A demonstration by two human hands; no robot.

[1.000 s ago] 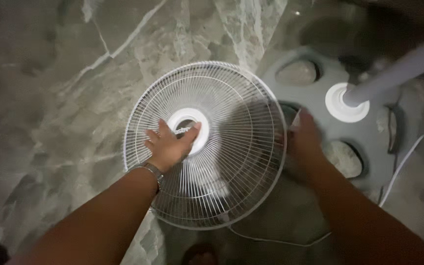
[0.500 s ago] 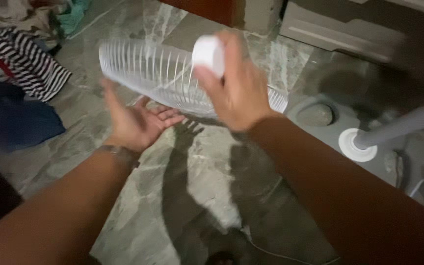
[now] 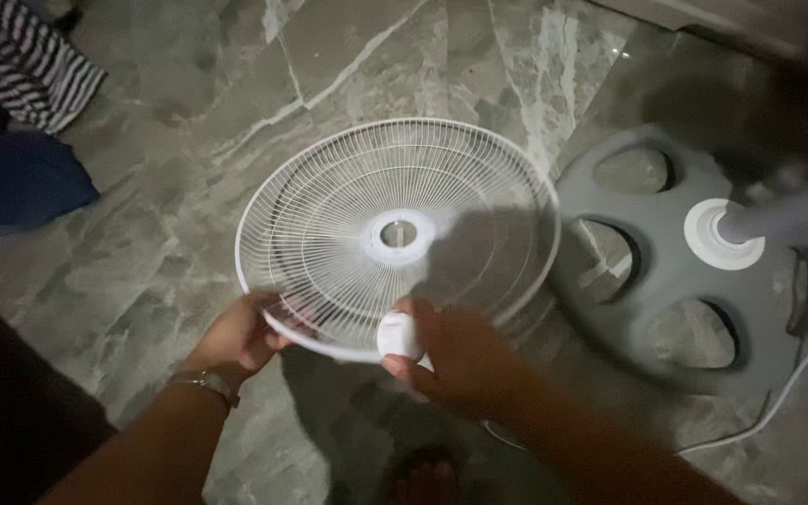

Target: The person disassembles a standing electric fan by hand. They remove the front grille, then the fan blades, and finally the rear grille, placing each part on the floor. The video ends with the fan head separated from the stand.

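Broadly, from largest to smallest:

Floor: a grey-green marble-patterned tiled floor, bearing everything else.

Fan base: a round grey plastic pedestal base with oval cut-outs, just right of the grille; a pale pole rises from its white collar, and a thin white cord trails off it. It crowds the grille's right edge.

Grille: a round white wire fan guard with a small ring hub at its centre, held tilted above the floor at its near rim. It looks light, springy rather than rigid, and its thin wires would likely bend if squeezed; the outer rim is judged the soundest hold.

Clothes: a dark blue cloth and a black-and-white striped garment at upper left, well apart from the grille.

Left hand: the left hand, a metal watch at the wrist, is curled around the grille's lower-left rim.

Right hand: the right hand is closed about a small round white plastic cap, against the rim's near edge.

Cap: smooth, small, probably slippery.
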